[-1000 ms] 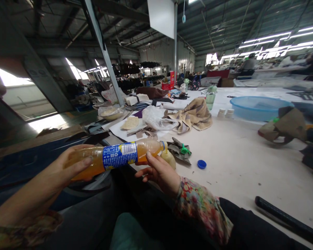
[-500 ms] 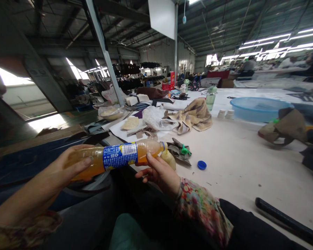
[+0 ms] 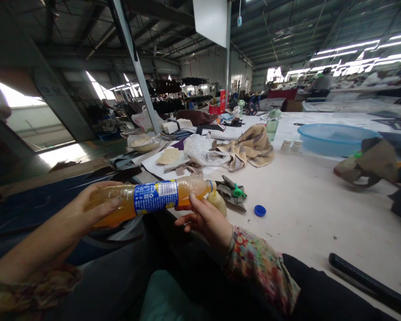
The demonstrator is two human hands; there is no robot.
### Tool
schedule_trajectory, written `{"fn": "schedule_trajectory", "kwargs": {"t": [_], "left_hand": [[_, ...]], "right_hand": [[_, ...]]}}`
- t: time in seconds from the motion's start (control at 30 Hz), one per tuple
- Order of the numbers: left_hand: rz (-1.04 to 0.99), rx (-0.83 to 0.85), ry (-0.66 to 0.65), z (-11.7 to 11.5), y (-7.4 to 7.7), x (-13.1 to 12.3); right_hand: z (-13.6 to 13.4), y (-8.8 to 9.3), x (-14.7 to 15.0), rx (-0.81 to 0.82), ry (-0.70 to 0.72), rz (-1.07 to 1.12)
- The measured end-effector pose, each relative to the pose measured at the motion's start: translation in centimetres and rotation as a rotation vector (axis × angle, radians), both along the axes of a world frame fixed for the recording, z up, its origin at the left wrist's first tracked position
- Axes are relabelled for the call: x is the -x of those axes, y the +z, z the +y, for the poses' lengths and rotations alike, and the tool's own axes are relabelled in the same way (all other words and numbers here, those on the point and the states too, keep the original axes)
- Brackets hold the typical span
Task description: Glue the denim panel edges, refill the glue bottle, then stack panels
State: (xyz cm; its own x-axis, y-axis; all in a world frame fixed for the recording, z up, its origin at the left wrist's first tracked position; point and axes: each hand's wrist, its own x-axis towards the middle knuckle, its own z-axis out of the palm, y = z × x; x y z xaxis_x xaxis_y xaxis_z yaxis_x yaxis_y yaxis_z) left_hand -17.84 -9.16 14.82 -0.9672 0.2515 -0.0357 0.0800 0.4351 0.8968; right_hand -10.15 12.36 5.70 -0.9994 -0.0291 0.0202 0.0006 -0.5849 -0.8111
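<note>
A clear plastic bottle (image 3: 122, 198) of orange liquid, with a blue label, lies tipped nearly level, its neck to the right. My left hand (image 3: 96, 203) is wrapped round its base end. My right hand (image 3: 207, 218) has its thumb against the bottle's shoulder, one finger behind, the lower fingers loosely curled. Just under the bottle's mouth stands a small cream-coloured squeeze bottle (image 3: 218, 203), partly behind my right hand; its top meets the mouth closely. A green nozzle cap (image 3: 239, 191) rests on dark cloth scraps beside it. A blue screw cap (image 3: 259, 210) lies on the table.
On the pale table (image 3: 297, 191) are a beige cloth (image 3: 254, 145), a plastic bag (image 3: 202, 151), a green-tinted bottle (image 3: 272, 127) and a light blue basin (image 3: 337, 136). A black rod-like object (image 3: 364, 276) lies at the near right. Dark blue fabric (image 3: 53, 205) spreads to the left.
The view has shifted very slightly, so everything sits a little to the right. Both hands and the bottle keep nearly the same pose.
</note>
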Motion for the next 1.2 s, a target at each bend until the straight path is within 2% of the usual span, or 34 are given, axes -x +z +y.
{"fn": "schedule_trajectory", "kwargs": {"t": [0.67, 1.2], "left_hand": [[0.010, 0.007, -0.024, -0.34, 0.19, 0.39], [0.018, 0.024, 0.008, -0.23, 0.47, 0.31]], "right_hand": [[-0.01, 0.20, -0.18, -0.004, 0.003, 0.005], [0.01, 0.32, -0.17, 0.004, 0.010, 0.004]]}}
